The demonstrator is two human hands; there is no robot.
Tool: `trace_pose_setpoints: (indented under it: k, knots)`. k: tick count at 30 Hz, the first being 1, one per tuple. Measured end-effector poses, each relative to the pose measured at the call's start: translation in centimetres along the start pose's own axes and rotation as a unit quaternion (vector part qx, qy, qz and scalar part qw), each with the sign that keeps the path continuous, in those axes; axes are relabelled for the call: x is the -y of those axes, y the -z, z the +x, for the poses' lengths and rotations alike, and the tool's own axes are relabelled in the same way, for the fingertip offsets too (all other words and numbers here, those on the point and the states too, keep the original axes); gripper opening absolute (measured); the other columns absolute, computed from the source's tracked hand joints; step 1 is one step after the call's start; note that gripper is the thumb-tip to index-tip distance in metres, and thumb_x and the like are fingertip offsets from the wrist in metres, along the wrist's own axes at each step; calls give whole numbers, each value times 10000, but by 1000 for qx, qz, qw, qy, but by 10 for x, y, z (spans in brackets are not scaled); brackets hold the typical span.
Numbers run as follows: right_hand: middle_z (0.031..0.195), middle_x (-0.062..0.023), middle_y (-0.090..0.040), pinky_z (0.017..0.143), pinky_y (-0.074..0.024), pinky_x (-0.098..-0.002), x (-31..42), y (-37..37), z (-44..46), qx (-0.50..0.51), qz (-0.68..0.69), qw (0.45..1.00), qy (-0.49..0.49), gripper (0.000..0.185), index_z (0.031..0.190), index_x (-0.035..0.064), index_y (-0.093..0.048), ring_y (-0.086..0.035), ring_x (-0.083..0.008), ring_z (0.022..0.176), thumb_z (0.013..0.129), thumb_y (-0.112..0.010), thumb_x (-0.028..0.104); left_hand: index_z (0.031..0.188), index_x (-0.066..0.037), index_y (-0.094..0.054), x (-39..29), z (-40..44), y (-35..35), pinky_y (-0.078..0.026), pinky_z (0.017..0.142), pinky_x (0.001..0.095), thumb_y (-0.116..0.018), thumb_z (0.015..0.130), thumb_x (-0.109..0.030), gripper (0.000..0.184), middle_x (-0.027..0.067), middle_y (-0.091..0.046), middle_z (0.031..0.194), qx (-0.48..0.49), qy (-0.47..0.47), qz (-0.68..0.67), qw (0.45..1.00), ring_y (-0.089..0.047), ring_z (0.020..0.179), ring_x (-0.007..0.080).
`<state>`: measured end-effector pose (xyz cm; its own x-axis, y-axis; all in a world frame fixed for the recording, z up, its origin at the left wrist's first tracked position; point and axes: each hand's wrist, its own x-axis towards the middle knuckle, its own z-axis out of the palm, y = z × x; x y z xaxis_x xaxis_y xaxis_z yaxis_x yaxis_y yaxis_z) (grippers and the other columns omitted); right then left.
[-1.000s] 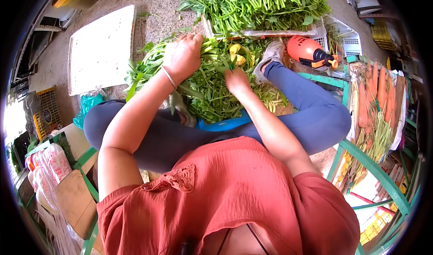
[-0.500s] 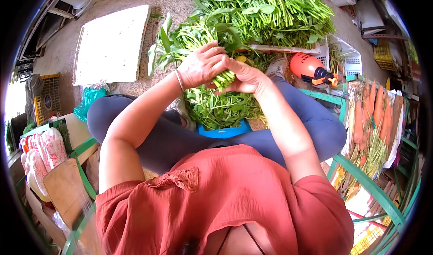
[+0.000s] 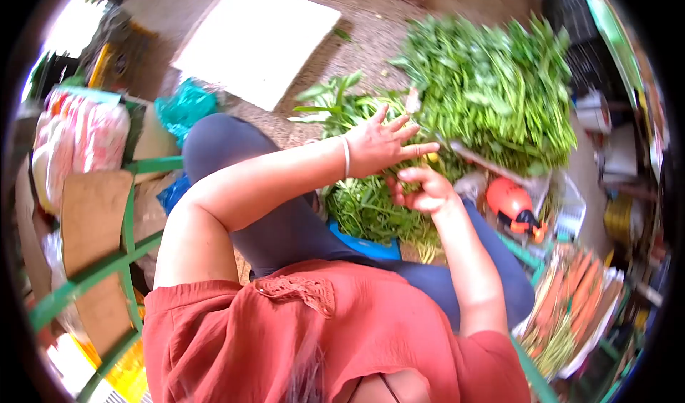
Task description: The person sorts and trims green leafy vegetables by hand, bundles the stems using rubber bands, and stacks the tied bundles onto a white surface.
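My left hand (image 3: 383,145), with a bracelet at the wrist, is held flat with its fingers spread, over a bunch of leafy greens (image 3: 341,107). Its leaves stick out beyond the hand on the upper left, while the stems are mostly hidden beneath it. Just below and to the right, my right hand (image 3: 428,190) has its thumb and fingers curled toward each other. Some green shows by these fingertips, but blur hides what they grip. Under both hands lie loose leaves and trimmings (image 3: 374,210) in a blue container (image 3: 364,245) between my legs.
A large heap of leafy greens (image 3: 492,96) lies ahead on the right. An orange spray bottle (image 3: 508,198) stands near my right knee, with carrots (image 3: 571,289) farther down. A white board (image 3: 257,43) and a teal plastic bag (image 3: 185,107) are on the left.
My left hand has come off the bunch's stems and spread its fingers. My right hand has moved lower and apart from it. The whole view has turned and shifted.
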<state>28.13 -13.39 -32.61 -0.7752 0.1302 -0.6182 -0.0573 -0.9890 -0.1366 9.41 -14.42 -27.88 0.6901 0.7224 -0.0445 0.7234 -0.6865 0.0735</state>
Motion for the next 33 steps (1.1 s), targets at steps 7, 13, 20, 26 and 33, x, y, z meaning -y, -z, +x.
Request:
trace_pose_setpoints:
  k: [7, 13, 20, 26, 33]
  knots:
    - [836, -102, -602, 655, -483, -306, 30, -21, 32, -15, -91, 995, 24, 215, 910, -33, -577, -579, -166, 696, 714, -626, 41, 1155, -74, -486, 141, -100, 56, -429, 850, 362, -671, 708, -225, 507, 140, -538, 1102, -225, 373, -403, 805, -528, 1013, 225]
    - [807, -90, -585, 616, -422, -302, 76, -58, 51, -66, -201, 969, 131, 264, 943, -28, -548, -553, -149, 676, 702, -620, 53, 666, -53, -522, 250, -210, -163, -389, 367, 310, -574, 776, -189, 183, 62, -497, 563, -274, 691, -555, 373, -481, 437, 167]
    - [824, -112, -557, 624, -463, -299, 117, -69, 50, -141, -260, 933, 206, 405, 1031, -25, -481, -549, -179, 678, 658, -632, 18, 941, 20, -509, 223, -204, -278, -484, 478, 381, -565, 793, -351, 403, 145, -536, 806, -340, 759, -551, 74, -571, 623, 284]
    - [820, -108, -535, 610, -441, -296, 127, -64, 56, -156, -248, 931, 219, 458, 1062, -10, -451, -533, -171, 662, 645, -636, 25, 847, 108, -532, 255, -101, -237, -450, 403, 293, -454, 786, -82, 214, 175, -598, 748, -322, 691, -632, 138, -598, 565, 208]
    - [821, -117, -538, 611, -436, -305, 152, -67, 67, -177, -285, 909, 249, 462, 1056, -30, -442, -535, -186, 674, 637, -628, 24, 1026, -77, -554, 237, -9, -208, -475, 677, 329, -634, 765, -344, 383, 85, -609, 943, -88, 557, -553, 614, -589, 871, 186]
